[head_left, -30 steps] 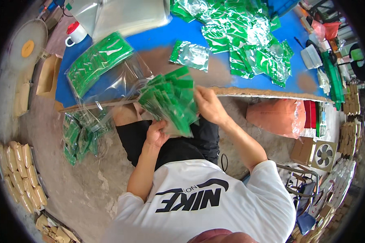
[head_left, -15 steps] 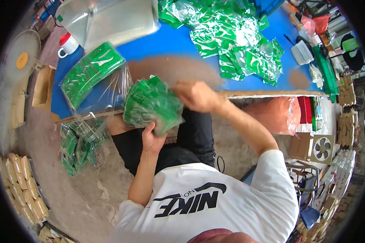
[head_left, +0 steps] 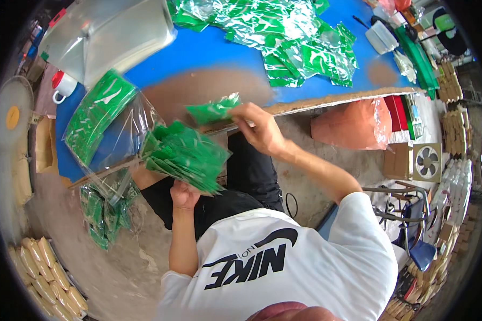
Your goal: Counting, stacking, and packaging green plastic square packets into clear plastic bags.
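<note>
My left hand (head_left: 185, 196) grips a fanned stack of flat green packets (head_left: 187, 158) from below, over my lap. Some of its fingers are hidden behind the stack. My right hand (head_left: 260, 128) pinches one green packet (head_left: 213, 109) by its right end, just above the table's front edge and apart from the stack. To the left on the table lies a clear plastic bag (head_left: 145, 115) with a row of green packets (head_left: 99, 117) inside. A loose heap of shiny green packets (head_left: 305, 51) covers the far part of the blue table (head_left: 209, 53).
Clear plastic sheets (head_left: 126, 40) and a white mug with a red lid (head_left: 63, 85) are at the back left. More bagged green packets (head_left: 107, 208) hang below the table's left front edge. A pinkish bag (head_left: 353, 124) and a fan (head_left: 427, 162) stand at right.
My right hand has come up from the stack's right side and now has a single packet in it. The stack in my left hand has shifted down and left. The whole view has turned slightly.
</note>
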Tool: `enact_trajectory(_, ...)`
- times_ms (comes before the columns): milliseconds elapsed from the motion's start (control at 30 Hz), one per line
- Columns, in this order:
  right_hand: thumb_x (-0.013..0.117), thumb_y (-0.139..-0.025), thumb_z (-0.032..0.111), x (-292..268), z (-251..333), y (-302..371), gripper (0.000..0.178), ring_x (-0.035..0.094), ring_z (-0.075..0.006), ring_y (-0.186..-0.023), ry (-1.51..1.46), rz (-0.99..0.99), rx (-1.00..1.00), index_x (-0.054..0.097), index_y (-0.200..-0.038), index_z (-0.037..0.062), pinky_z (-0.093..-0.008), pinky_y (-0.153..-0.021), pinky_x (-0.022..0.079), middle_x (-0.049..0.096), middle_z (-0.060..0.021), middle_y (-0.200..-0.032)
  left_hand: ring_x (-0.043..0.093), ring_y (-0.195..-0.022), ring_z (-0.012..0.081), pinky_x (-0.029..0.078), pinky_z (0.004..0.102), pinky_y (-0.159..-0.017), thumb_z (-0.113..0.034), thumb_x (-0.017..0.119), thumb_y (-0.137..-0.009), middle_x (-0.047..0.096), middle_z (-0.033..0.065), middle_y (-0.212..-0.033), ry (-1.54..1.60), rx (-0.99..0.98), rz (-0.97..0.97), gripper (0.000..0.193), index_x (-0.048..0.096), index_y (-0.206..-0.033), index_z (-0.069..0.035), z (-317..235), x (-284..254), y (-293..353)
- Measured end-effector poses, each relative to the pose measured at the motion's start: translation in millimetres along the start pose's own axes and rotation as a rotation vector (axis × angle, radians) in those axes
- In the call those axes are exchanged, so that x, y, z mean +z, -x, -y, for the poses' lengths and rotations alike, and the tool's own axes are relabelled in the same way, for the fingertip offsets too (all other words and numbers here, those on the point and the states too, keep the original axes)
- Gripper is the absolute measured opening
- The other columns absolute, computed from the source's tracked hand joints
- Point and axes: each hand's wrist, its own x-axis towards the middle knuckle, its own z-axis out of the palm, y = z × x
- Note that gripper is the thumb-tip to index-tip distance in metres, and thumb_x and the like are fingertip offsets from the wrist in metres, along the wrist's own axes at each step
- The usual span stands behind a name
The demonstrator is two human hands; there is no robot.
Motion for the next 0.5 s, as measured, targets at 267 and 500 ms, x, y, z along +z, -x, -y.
enact_trajectory(267,0.061,-0.097,0.037,-24,23,-3,0.045,0.06,-0.0294,-0.11,0.126,0.081,0.433,0.061,-0.12,-0.0017,-0.0393,-0.096,0.045,0.066,-0.0174,-0.111,0.053,-0.126,0.027,0.041,0.0454,-0.111,-0.007,0.077,-0.079,0.062,0.0084,-0.131,0.007,0.015,-0.128,0.055,0.057,-0.13,-0.004,14,13,-28)
enact_trajectory(500,0.073,-0.085,0.037,-23,-25,18,0.065,0.045,-0.0363,-0.131,0.735,0.004,-0.13,0.051,-0.134,0.0008,-0.0523,-0.109,0.034,0.052,-0.0182,-0.135,0.054,-0.127,0.026,0.039,0.0468,-0.112,-0.007,0.078,-0.08,0.061,0.0076,-0.132,-0.014,0.066,-0.125,0.058,0.055,-0.133,-0.005,6,15,-5)
